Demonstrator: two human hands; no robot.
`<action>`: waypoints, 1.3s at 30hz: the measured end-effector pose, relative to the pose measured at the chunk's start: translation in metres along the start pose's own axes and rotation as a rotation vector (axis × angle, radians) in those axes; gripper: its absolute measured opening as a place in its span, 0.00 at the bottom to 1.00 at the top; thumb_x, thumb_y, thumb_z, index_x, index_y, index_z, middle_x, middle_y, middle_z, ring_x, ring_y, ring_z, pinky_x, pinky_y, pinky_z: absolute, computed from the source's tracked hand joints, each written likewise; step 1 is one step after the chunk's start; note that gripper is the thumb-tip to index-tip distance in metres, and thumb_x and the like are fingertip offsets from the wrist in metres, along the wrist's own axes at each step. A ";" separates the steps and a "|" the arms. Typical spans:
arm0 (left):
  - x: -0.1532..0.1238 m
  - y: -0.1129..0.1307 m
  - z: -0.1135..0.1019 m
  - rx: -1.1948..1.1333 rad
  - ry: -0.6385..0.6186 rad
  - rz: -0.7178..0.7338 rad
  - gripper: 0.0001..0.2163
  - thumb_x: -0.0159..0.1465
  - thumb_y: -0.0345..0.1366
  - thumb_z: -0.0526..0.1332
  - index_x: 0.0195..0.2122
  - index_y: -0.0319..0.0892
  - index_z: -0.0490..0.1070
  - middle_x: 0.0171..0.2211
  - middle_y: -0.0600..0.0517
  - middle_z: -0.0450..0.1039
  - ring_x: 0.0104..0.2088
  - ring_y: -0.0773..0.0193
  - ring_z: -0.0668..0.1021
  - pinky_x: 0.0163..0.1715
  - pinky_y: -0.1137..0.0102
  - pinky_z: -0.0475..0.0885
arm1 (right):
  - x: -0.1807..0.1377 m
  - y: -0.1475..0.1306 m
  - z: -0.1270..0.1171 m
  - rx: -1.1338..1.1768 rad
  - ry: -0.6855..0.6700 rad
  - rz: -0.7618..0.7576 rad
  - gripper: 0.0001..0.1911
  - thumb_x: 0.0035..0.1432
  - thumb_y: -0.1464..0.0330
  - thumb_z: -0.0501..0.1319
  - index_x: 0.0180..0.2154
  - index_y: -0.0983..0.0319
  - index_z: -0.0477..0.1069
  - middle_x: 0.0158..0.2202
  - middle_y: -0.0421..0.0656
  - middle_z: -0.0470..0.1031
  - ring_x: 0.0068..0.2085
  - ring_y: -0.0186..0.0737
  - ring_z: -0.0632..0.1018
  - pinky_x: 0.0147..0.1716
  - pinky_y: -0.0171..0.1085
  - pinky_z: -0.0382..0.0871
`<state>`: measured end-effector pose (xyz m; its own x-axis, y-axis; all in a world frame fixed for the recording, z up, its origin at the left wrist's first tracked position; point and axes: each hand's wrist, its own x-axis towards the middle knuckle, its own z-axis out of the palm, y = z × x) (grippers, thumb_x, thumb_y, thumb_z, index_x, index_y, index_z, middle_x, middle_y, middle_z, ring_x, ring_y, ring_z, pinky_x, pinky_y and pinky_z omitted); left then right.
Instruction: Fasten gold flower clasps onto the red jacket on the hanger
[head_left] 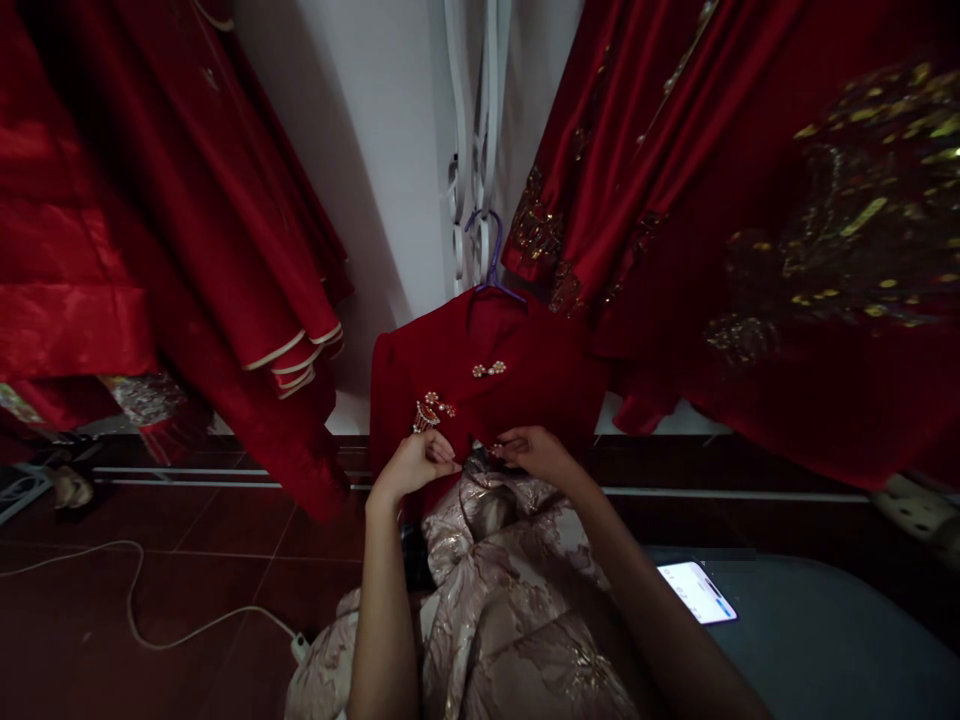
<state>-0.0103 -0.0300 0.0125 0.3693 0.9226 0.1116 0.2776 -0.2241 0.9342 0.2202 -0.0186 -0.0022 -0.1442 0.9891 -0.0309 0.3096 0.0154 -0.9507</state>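
A red long-sleeved jacket (pixel 525 400) hangs in front of me on a purple hanger (pixel 495 275). Jewelled fasteners (pixel 489 369) sit at its neckline, and a beaded brooch with fringe (pixel 427 410) is on the chest. My left hand (pixel 424 462) is closed at the lower front of the jacket, thumb and fingers pinched together just below the brooch. Opposite it, my right hand (pixel 534 452) pinches the jacket's front edge near a small beaded piece (pixel 495 448). Below both hands lies shiny pale floral fabric (pixel 510 590), bunched at its top.
Red garments hang on the left (pixel 187 220) and right (pixel 615 160), some with gold sequins. A lit phone (pixel 697 592) lies on a dark grey surface (pixel 825 640). A white cable (pixel 135 600) crosses the tiled floor. A white rail (pixel 735 495) runs low behind.
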 end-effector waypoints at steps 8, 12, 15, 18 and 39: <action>-0.001 0.007 -0.001 -0.056 -0.238 -0.081 0.10 0.49 0.31 0.64 0.35 0.37 0.73 0.27 0.50 0.74 0.30 0.69 0.75 0.34 0.73 0.70 | -0.009 -0.021 -0.024 -0.196 -0.051 -0.107 0.11 0.44 0.63 0.65 0.31 0.61 0.76 0.30 0.43 0.79 0.32 0.40 0.79 0.29 0.34 0.72; 0.001 0.003 0.004 -0.155 -0.263 -0.116 0.17 0.47 0.26 0.64 0.40 0.37 0.72 0.32 0.48 0.76 0.33 0.67 0.77 0.38 0.70 0.71 | -0.013 -0.033 -0.026 -0.204 -0.094 -0.139 0.12 0.43 0.62 0.65 0.31 0.61 0.76 0.30 0.43 0.78 0.31 0.38 0.78 0.28 0.33 0.71; 0.005 0.000 0.009 -0.198 -0.169 -0.107 0.17 0.45 0.24 0.64 0.39 0.35 0.72 0.32 0.47 0.76 0.33 0.66 0.77 0.39 0.69 0.71 | -0.013 -0.035 -0.012 -0.142 -0.142 -0.127 0.12 0.43 0.63 0.66 0.31 0.62 0.75 0.28 0.42 0.78 0.30 0.37 0.78 0.28 0.32 0.71; 0.007 -0.001 0.010 -0.171 -0.141 -0.096 0.11 0.47 0.25 0.63 0.33 0.35 0.72 0.31 0.47 0.76 0.32 0.66 0.77 0.38 0.69 0.72 | -0.013 -0.035 0.005 -0.148 -0.122 -0.167 0.10 0.44 0.64 0.65 0.31 0.62 0.75 0.28 0.42 0.78 0.31 0.37 0.78 0.31 0.33 0.72; 0.010 -0.010 0.006 -0.065 0.040 -0.070 0.06 0.47 0.32 0.65 0.26 0.35 0.74 0.26 0.49 0.76 0.28 0.67 0.76 0.31 0.73 0.70 | -0.009 -0.031 0.042 -0.285 0.058 -0.305 0.06 0.50 0.68 0.61 0.32 0.62 0.73 0.31 0.42 0.77 0.32 0.34 0.77 0.35 0.33 0.71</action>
<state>-0.0043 -0.0204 0.0023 0.3153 0.9473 0.0570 0.2427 -0.1385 0.9602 0.1722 -0.0344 0.0146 -0.2191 0.9394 0.2637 0.5095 0.3406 -0.7902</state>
